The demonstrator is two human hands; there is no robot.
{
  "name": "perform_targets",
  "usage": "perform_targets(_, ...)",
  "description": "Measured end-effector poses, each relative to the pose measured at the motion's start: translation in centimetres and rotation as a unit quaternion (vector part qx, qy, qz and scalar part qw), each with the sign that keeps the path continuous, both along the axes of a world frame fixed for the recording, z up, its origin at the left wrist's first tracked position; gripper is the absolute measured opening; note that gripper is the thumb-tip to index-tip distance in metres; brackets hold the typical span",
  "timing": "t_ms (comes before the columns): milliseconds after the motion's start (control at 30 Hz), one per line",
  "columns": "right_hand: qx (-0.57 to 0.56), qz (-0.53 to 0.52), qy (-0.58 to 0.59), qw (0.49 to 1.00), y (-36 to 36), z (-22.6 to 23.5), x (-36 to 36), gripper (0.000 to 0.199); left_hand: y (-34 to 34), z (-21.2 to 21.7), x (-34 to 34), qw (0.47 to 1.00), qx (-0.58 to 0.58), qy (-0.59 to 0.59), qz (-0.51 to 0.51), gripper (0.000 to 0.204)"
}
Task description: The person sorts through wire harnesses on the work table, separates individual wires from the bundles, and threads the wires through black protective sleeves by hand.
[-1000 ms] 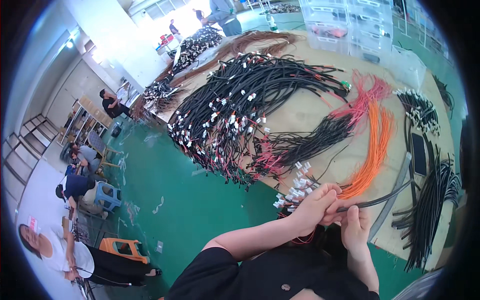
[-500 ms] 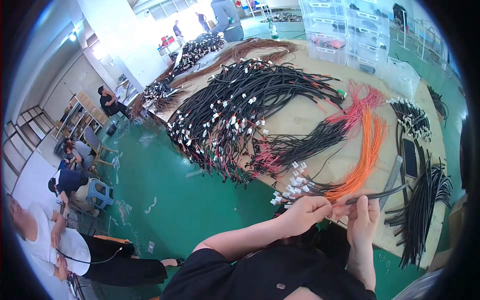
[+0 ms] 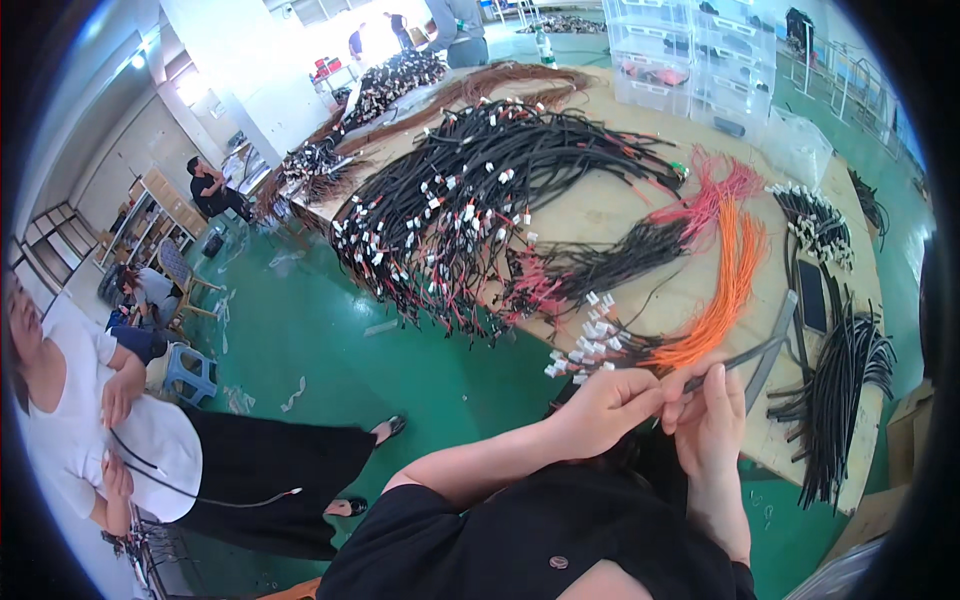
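Both hands are up together at about five o'clock in the view, right at the near edge of the wooden workbench (image 3: 620,215). The left hand (image 3: 605,410) is pinched shut on a thin dark wire (image 3: 745,352), fingertips pressed onto it at the near end. The right hand (image 3: 712,415) meets it from the three o'clock side, fingers curled around that same wire, which runs off toward two o'clock over the bench. Just beyond the knuckles, at twelve o'clock from them, lies a bundle of black leads with white connectors (image 3: 590,345), and beside it a fan of orange wires (image 3: 725,290).

The step looks like working one lead end between the fingertips. To do it well, I'd say keep the pinch close to the wire's tip, hold the strand taut between the two hands, and keep it clear of the white connectors so nothing snags.

At ten o'clock sprawls the big heap of black harnesses (image 3: 470,210); at eight o'clock another person in a white top (image 3: 90,440) handles a cable of their own.
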State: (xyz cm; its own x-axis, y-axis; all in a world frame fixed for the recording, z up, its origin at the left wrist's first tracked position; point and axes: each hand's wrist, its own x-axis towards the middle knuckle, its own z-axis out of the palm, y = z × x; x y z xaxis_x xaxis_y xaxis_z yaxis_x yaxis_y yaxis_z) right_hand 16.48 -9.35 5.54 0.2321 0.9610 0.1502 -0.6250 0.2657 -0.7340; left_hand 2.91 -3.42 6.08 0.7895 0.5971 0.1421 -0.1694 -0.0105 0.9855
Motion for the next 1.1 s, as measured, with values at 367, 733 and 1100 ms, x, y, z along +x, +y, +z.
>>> perform_targets(367, 0.065, -0.029, 0.030, 0.997, -1.8, 2.3, 0.6, 0.023, -3.7, 8.9, -1.4, 0.919, -0.013, -0.394, 0.011, 0.036)
perform_targets(733, 0.054, 0.011, 0.004, 0.998, -1.2, 1.0, -0.7, 0.021, -5.3, 8.1, -0.2, 0.885, -0.053, -0.454, 0.083, 0.039)
perform_targets(1100, 0.010, -0.016, -0.022, 1.000, -1.0, 1.1, -0.8, 0.021, -6.3, 9.7, -0.3, 0.847, -0.063, -0.516, 0.109, 0.042)
